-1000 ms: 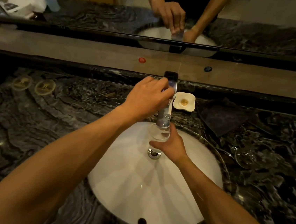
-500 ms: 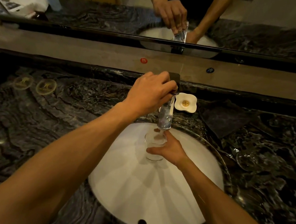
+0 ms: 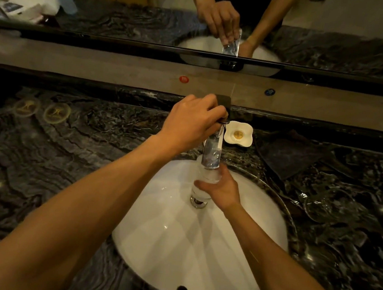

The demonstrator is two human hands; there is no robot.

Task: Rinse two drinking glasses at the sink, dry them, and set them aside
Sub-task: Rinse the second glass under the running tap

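Clear glass shows between the right hand's (image 3: 222, 190) curled fingers: a drinking glass (image 3: 205, 181) gripped upright at frame centre, directly under the chrome faucet spout (image 3: 212, 154), above the drain (image 3: 198, 202) of the white sink (image 3: 174, 249). Higher up, the left hand (image 3: 193, 121) closes on the faucet handle (image 3: 224, 103). A second glass (image 3: 328, 204) stands at right on the dark marble counter (image 3: 53, 165), near a folded dark cloth (image 3: 289, 152).

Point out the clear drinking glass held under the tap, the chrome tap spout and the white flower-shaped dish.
clear drinking glass (image 3: 206, 178): head view, its wall above the fingers.
chrome tap spout (image 3: 212, 154): head view, lower spout.
white flower-shaped dish (image 3: 246, 129): head view, its rim.
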